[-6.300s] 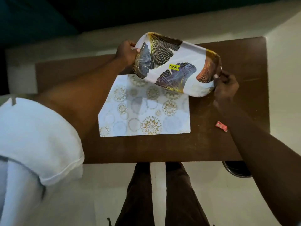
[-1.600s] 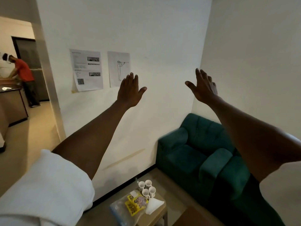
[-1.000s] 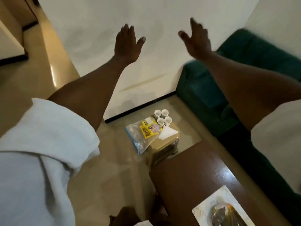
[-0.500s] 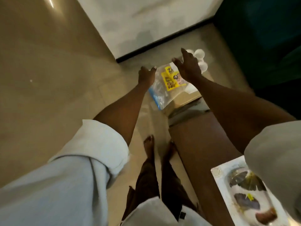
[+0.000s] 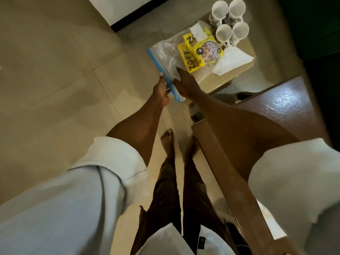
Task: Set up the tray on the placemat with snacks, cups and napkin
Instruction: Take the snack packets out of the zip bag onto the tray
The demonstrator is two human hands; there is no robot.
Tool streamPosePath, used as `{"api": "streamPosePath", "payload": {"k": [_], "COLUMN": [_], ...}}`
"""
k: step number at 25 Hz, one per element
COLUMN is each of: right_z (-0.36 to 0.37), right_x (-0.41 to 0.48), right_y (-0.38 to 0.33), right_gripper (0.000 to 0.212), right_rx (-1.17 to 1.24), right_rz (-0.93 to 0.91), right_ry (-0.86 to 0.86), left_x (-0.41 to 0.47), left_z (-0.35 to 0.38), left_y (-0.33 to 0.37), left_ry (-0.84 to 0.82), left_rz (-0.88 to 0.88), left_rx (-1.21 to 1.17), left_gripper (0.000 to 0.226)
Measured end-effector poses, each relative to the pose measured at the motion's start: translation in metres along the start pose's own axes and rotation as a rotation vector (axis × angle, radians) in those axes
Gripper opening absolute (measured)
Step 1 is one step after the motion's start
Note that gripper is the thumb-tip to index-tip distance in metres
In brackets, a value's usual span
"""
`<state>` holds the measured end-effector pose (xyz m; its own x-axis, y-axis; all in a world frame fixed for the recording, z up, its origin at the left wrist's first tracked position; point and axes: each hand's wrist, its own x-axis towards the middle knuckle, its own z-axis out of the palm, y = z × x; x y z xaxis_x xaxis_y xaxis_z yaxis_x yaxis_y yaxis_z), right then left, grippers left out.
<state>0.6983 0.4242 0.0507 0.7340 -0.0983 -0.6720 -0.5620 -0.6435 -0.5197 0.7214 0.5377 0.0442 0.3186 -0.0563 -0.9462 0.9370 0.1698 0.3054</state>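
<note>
A clear zip bag (image 5: 165, 52) with a blue seal strip holds yellow snack packets (image 5: 200, 50) and hangs over the edge of a small stool (image 5: 237, 70). My left hand (image 5: 161, 89) and my right hand (image 5: 185, 83) both pinch the blue strip at its near end. Several white cups (image 5: 230, 21) stand at the stool's far side. A white napkin (image 5: 231, 59) lies beside the packets. The placemat (image 5: 270, 221) shows only as a pale corner at the lower right, under my right sleeve. The tray is hidden.
The dark brown table (image 5: 276, 107) runs along the right, its edge close to my legs and bare feet (image 5: 167, 142). A green sofa (image 5: 312, 24) fills the upper right. Beige tiled floor (image 5: 64, 70) lies to the left.
My view has dropped from the wall to the stool. Both hands came down from raised and open and closed on the bag's blue strip.
</note>
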Motion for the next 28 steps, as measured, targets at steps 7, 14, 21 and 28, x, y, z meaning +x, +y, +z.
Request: {"api": "streamPosePath", "payload": {"k": [7, 14, 21, 28], "right_z": [-0.003, -0.074, -0.158, -0.250], "right_x": [-0.024, -0.058, -0.152, -0.293], "right_y": [-0.023, -0.068, -0.124, -0.176], "right_gripper": [0.033, 0.033, 0.031, 0.028], "right_rx": [0.212, 0.161, 0.289, 0.582], "right_rz": [0.030, 0.011, -0.241, -0.474], "right_ry": [0.168, 0.371, 0.552, 0.757], "left_x": [-0.029, -0.095, -0.224, -0.405], "left_z": [0.020, 0.062, 0.093, 0.140], "left_y": [0.025, 0.070, 0.121, 0.141], "left_ry": [-0.073, -0.044, -0.068, -0.072], "left_rz": [0.113, 0.373, 0.636, 1.070], "left_rx": [0.022, 0.154, 0.243, 0.313], "left_gripper": [0.024, 0.035, 0.023, 0.021]}}
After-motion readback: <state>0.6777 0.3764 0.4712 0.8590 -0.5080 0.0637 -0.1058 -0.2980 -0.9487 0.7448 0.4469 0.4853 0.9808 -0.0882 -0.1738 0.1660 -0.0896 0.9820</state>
